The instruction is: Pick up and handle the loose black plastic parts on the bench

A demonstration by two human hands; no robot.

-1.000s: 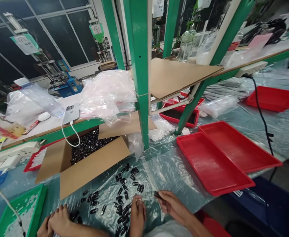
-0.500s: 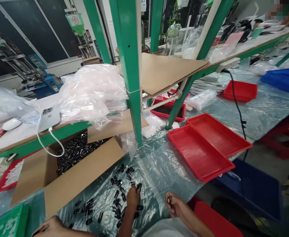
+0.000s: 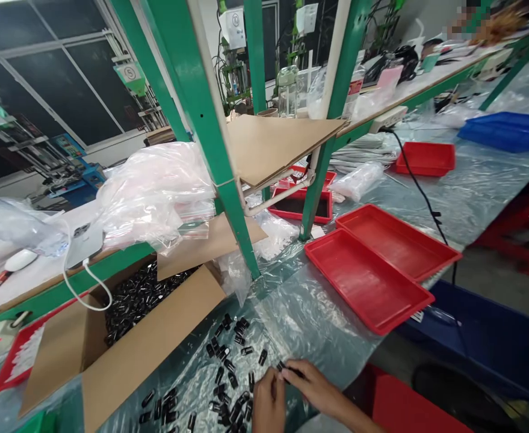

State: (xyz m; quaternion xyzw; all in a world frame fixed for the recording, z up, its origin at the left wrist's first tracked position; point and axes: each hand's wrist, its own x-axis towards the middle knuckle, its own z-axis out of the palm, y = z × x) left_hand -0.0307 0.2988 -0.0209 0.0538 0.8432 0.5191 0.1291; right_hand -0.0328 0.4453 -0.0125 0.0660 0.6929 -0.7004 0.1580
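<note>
Right hand (image 3: 307, 385): fingers pinched on one small black part (image 3: 282, 365), held just above the plastic-covered bench (image 3: 318, 313). Left hand (image 3: 268, 400): fingers curled, tips meeting the right; grip cannot be told. Loose black parts (image 3: 228, 361): scattered just left. Cardboard box (image 3: 124, 337) of the same parts: beyond. Two red trays (image 3: 381, 264): right.

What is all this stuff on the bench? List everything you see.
small black parts: many, black, loose on the plastic sheet by the hands
cardboard box: one, brown, left, full of black parts
red trays: two, empty, side by side at right
blue tray: one, far right
plastic bags: heap, clear, on the shelf
phone: one, on a white cable
left hand: beside the parts
right hand: pinching a black part
</note>
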